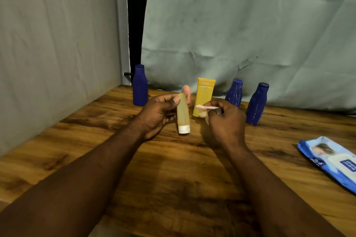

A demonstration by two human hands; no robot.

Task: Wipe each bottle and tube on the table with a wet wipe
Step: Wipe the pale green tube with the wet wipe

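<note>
My left hand (158, 115) grips a pale yellow tube (183, 114) with a white cap pointing down, held above the wooden table (173, 169). Just to its right, my right hand (225, 119) pinches a crumpled white wet wipe (204, 110), a small gap apart from the tube. Behind them stand a tall blue bottle (140, 85), a yellow bottle (204, 92), and two more blue bottles (234, 92) (257, 104) with pale streaks. A pink tube (186, 91) peeks out behind the held tube, mostly hidden.
A blue pack of wet wipes (331, 161) lies flat at the table's right edge. Grey-green cloth (231, 34) hangs behind the table and along the left side, with a dark gap between the sheets.
</note>
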